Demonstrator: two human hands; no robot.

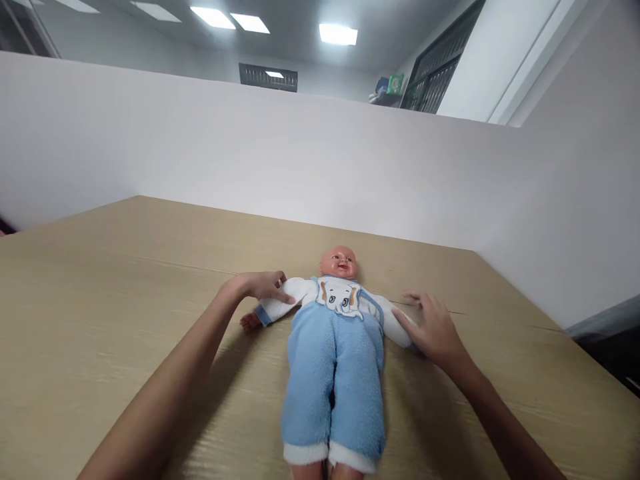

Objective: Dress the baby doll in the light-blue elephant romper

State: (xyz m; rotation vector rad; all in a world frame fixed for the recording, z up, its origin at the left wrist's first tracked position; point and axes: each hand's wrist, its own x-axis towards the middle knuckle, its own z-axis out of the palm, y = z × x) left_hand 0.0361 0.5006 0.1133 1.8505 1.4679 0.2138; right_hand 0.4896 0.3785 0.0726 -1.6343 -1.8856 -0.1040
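Note:
A baby doll (334, 347) lies on its back on the wooden table, head away from me and feet toward me. It wears light blue fleece overalls with a cartoon elephant on the chest and a white long-sleeved top. Over the doll's sleeve at the left, my left hand (264, 285) has its thumb and fingers apart, the thumb against the white cloth. My right hand (434, 328) is beside the other sleeve, fingers spread and thumb at the cloth; it hides that sleeve's cuff and the doll's hand. Neither hand is closed around an arm.
The wooden table (150, 267) stretches out on all sides of the doll. Behind it rises a low white wall (280, 160), with a white wall at the right too. A dark object (607, 353) stands beyond the right edge. Green and blue packages (390, 85) sit on a far shelf.

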